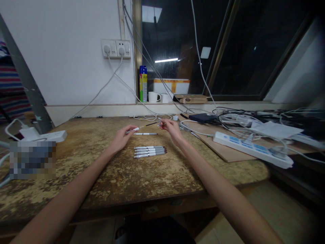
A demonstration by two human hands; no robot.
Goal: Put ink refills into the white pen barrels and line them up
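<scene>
My left hand [123,135] pinches the white end of a pen part, and a thin dark refill [149,124] runs from it toward my right hand [170,128], whose fingers close on a small grey piece at the refill's other end. Both hands hover above the worn wooden table [101,169]. One white and grey pen [145,134] lies just under the hands. Three more pens [149,151] lie side by side nearer to me.
A white power strip [251,149] and tangled cables lie on a board at the right. Another power strip [50,136] sits at the left edge. A spray can [143,83] and white mug [153,97] stand on the window sill behind.
</scene>
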